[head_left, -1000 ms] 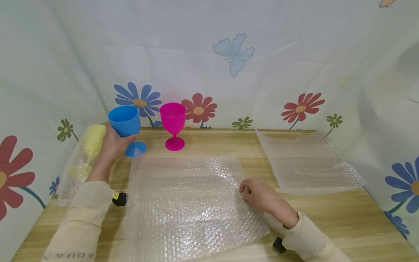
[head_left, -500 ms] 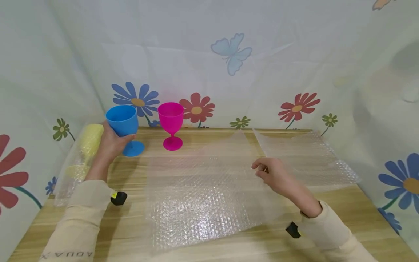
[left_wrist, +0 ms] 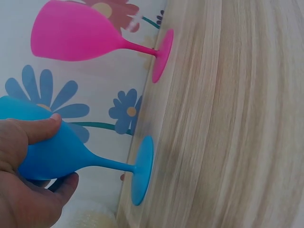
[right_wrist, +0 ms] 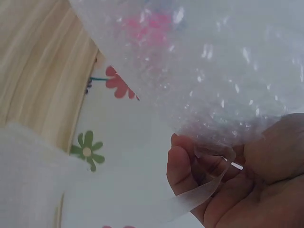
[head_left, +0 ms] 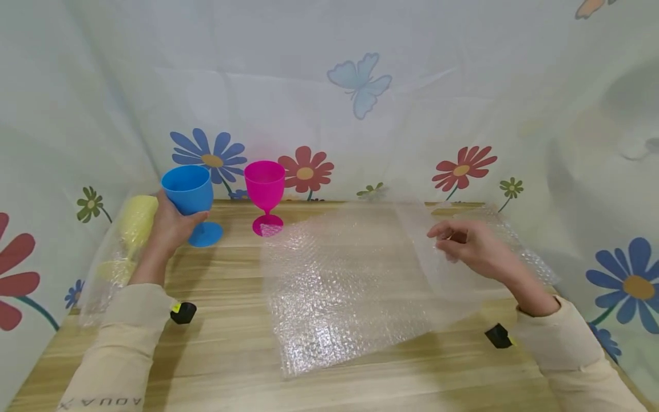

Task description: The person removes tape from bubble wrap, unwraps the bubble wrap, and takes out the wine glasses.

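Your left hand (head_left: 172, 228) grips the blue cup (head_left: 191, 194), upright left of the pink cup (head_left: 265, 186); your right hand (head_left: 476, 252) pinches the wrap (head_left: 340, 280). Wrap corner overlaps pink cup's foot in head view, contact unclear; a leftward swing could topple it.

Place: screened work booth | wood-grain tabletop (head_left: 226, 349) | flower-print cloth (head_left: 278, 109) on three sides

Head view evenly, softly lit; white glare on bubble wrap (head_left: 319, 335); soft shadow on tabletop (head_left: 231, 349) beside left sleeve (head_left: 120, 343); outer edges stretched; right wrist view greyer, hazy.
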`<control>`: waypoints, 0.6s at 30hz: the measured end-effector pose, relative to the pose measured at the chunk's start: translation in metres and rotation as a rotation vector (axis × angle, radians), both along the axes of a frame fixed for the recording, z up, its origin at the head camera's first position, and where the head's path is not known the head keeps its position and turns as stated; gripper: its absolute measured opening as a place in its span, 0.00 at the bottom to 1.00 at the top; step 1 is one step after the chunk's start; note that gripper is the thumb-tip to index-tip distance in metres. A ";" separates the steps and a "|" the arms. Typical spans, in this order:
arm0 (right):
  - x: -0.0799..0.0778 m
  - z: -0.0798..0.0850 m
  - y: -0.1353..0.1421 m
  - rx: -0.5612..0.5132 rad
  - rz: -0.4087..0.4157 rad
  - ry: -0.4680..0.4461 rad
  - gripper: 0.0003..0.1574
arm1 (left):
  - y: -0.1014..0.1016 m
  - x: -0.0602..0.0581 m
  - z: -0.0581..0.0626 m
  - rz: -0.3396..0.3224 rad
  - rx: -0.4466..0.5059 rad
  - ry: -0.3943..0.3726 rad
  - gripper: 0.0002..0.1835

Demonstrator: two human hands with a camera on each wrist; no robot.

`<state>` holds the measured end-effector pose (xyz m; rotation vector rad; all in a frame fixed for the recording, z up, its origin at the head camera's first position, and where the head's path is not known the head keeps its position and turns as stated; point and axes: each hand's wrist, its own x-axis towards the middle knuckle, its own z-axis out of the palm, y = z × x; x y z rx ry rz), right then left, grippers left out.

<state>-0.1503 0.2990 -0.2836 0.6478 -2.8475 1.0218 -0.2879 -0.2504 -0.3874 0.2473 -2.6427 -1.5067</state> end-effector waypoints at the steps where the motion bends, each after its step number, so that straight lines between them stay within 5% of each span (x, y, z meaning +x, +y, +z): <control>1: 0.000 0.003 0.004 0.004 -0.006 0.021 0.11 | 0.000 0.000 0.000 -0.001 0.001 -0.002 0.56; 8: 0.000 0.026 0.030 0.051 -0.071 0.081 0.12 | -0.001 -0.003 -0.003 0.008 0.006 -0.008 0.57; 18: -0.009 0.050 0.083 -0.042 -0.168 0.053 0.17 | -0.001 -0.002 -0.001 0.010 0.001 -0.002 0.57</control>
